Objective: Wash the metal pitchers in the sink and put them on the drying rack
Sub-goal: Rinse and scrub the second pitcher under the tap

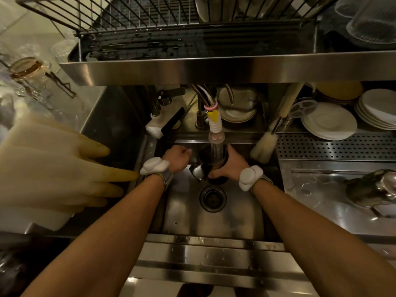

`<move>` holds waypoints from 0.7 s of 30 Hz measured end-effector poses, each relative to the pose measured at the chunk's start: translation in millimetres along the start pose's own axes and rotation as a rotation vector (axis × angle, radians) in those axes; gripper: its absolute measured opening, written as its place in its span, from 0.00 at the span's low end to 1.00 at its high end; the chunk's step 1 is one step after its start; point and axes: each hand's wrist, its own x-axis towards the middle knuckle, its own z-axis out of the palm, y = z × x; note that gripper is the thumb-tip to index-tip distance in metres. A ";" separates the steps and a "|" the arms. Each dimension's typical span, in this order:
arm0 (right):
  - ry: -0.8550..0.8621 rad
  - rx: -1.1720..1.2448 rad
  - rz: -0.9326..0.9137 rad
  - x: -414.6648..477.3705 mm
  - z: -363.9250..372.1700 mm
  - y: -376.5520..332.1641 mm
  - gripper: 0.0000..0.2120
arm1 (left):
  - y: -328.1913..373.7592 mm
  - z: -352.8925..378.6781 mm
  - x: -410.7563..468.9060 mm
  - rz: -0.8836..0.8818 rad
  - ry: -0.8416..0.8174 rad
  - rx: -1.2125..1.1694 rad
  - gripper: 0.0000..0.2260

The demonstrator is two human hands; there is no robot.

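Note:
A metal pitcher [211, 159] is held upright in the sink [214, 219] under the faucet nozzle [215, 133], with water running into its mouth. My right hand [232, 162] grips the pitcher's right side, thumb wrapped low around it. My left hand [177, 158] is on the pitcher's left, fingers curled; whether it holds the handle is hidden. A second metal pitcher [372, 190] lies on its side on the counter at the right. The wire drying rack [150, 16] sits on the shelf above the sink.
Yellow rubber gloves [53, 168] hang over the left counter edge. A bottle brush [265, 144] leans at the sink's back right. Stacks of white plates [334, 121] fill the perforated shelf at right. The steel shelf edge [214, 69] overhangs the faucet. The drain [212, 198] lies below the hands.

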 end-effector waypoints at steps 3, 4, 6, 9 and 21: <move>-0.009 -0.078 0.025 -1.9 -11.9 8.6 0.47 | -2.1 -0.5 -0.6 0.015 0.002 -0.010 0.15; 0.022 -0.086 0.035 -2.4 -13.3 9.9 0.47 | -3.6 0.8 -1.2 0.016 -0.004 -0.014 0.15; 0.052 -0.045 0.021 -3.3 -6.7 4.5 0.49 | -5.9 2.3 -2.0 0.011 -0.013 -0.023 0.15; 0.051 0.058 -0.002 -4.3 5.2 -5.2 0.47 | -2.0 4.4 -5.9 -0.006 -0.093 -0.098 0.20; -0.047 0.005 0.122 -15.8 -19.3 21.0 0.52 | 32.8 16.8 -19.2 0.034 -0.238 -0.130 0.15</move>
